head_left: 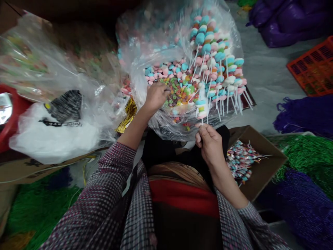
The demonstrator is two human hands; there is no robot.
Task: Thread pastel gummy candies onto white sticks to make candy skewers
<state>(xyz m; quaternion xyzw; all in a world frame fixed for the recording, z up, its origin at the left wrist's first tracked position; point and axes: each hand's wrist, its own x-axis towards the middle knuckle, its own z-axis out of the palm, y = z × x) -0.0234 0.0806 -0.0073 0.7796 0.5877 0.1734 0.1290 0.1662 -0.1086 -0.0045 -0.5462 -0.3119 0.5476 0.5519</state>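
Observation:
My right hand [212, 144] pinches the white stick of a candy skewer [201, 109], held upright with pink, green, white and blue sweets threaded on it. My left hand [156, 95] is at the left edge of a heap of small ring-shaped gummy candies [179, 92], fingers curled together. What its fingertips hold, if anything, I cannot make out. Behind the heap lie loose pink, white and blue marshmallows [166, 69] in a clear plastic bag [145, 52]. Several finished-looking candy skewers [215, 66] are piled to the right, sticks pointing towards me.
An open cardboard box [262, 177] with wrapped candy sticks [241, 159] stands by my right knee. On the left are clear bags [57, 139], a dark grey knitted glove [68, 104] and a red tub [18, 107]. An orange crate [312, 67] and purple bundles [304, 116] lie right.

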